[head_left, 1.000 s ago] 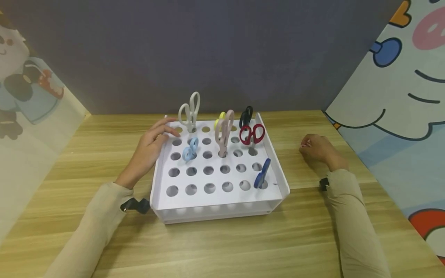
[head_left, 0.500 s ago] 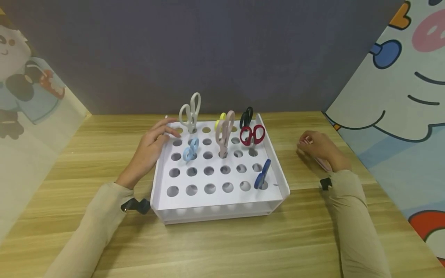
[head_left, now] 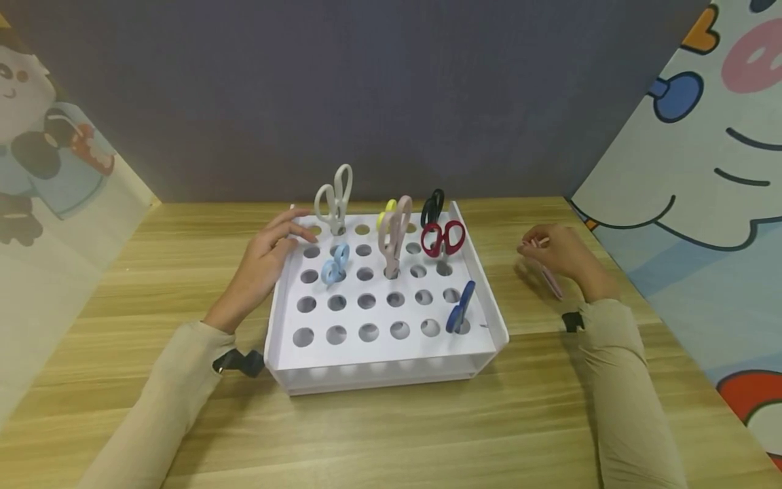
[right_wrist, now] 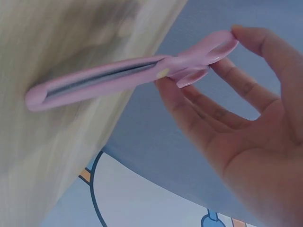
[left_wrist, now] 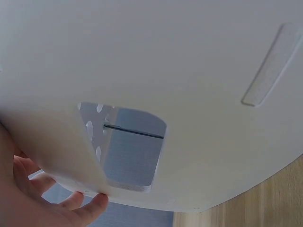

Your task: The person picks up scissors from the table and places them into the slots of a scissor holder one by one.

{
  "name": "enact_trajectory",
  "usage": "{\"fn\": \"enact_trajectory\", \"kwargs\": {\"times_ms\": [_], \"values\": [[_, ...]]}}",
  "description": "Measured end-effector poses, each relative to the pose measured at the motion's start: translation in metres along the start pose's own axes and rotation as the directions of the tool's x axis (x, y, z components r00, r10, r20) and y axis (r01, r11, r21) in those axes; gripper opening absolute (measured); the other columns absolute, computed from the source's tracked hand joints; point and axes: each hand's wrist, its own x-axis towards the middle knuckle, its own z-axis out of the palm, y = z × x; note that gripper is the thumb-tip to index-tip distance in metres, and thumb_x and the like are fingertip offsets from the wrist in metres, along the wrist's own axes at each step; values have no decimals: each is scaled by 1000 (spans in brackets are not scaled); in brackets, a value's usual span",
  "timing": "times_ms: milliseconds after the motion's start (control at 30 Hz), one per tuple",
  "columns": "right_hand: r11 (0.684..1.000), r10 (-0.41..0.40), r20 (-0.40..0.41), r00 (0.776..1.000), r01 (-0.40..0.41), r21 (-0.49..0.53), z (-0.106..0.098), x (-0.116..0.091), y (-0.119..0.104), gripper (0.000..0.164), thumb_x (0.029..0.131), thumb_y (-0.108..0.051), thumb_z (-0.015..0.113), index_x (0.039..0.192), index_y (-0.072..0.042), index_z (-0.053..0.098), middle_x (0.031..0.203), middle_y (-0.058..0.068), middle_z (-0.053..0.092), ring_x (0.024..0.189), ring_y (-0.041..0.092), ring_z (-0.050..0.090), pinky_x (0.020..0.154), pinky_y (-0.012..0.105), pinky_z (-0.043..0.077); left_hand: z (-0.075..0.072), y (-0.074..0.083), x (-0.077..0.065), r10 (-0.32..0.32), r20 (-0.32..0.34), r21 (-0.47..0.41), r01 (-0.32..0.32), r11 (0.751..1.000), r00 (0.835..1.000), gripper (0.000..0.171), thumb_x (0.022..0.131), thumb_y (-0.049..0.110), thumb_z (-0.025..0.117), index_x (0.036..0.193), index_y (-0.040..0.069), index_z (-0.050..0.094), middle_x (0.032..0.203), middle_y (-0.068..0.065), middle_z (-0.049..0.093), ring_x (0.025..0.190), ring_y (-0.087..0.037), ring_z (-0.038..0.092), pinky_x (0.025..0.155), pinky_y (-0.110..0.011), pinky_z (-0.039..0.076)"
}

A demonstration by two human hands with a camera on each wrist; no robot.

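My right hand (head_left: 559,251) pinches a pair of pink child scissors (right_wrist: 113,80) by the handle loops, to the right of the rack. In the right wrist view their rounded pink tip points down towards the wood surface, and a grey blade strip shows along the side. My left hand (head_left: 263,255) rests on the upper left edge of a white rack (head_left: 381,316) full of round holes, its fingers reaching over the side panel (left_wrist: 203,142). Standing in the rack are white scissors (head_left: 336,204), pale pink scissors (head_left: 392,241) and light blue scissors (head_left: 333,265).
Also in the rack are red scissors (head_left: 444,238), black scissors (head_left: 432,206), dark blue scissors (head_left: 459,309) and a partly hidden yellow handle (head_left: 383,214). The wooden table (head_left: 391,435) meets a dark grey partition (head_left: 379,95) behind and a cartoon-printed wall (head_left: 702,176) on the right.
My right hand has lifted and turned slightly, shifting a little away from me, so the pink scissors now show below it. The left hand and the rack stay put.
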Motion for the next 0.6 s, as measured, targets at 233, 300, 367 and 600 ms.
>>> {"fn": "enact_trajectory", "kwargs": {"times_ms": [233, 300, 367, 600], "values": [[999, -5, -19, 1000, 6, 47, -3, -1, -6, 25, 85, -30, 59, 94, -7, 65, 96, 14, 61, 92, 38, 59, 79, 50, 47, 0, 1, 0, -6, -1, 6, 6, 1000, 1000, 25, 89, -2, 37, 91, -4, 62, 134, -7, 43, 134, -22, 20, 108, -47, 12], [999, -25, -42, 999, 27, 47, -4, -1, -7, 23, 85, -28, 61, 92, -8, 66, 93, 13, 61, 90, 37, 60, 77, 49, 48, 0, 1, 0, -3, 0, 2, 3, 1000, 1000, 25, 89, -2, 37, 91, -4, 62, 134, -9, 43, 134, -25, 20, 108, -48, 13], [998, -38, -63, 997, 41, 39, -7, -2, -9, 22, 84, -29, 61, 91, -8, 67, 91, 12, 62, 88, 37, 61, 75, 49, 48, 0, 1, 0, 1, -1, 0, -1, 1000, 1000, 24, 89, -3, 38, 90, -4, 62, 134, -11, 43, 134, -26, 20, 108, -48, 13], [999, -1, -54, 999, 3, 46, -17, -4, -18, 30, 84, -36, 59, 95, -9, 65, 98, 10, 60, 94, 37, 60, 77, 52, 47, 0, 1, 0, 8, -2, -2, -8, 1000, 1000, 25, 88, -3, 37, 90, -5, 62, 134, -12, 43, 134, -27, 20, 108, -49, 13]]}}
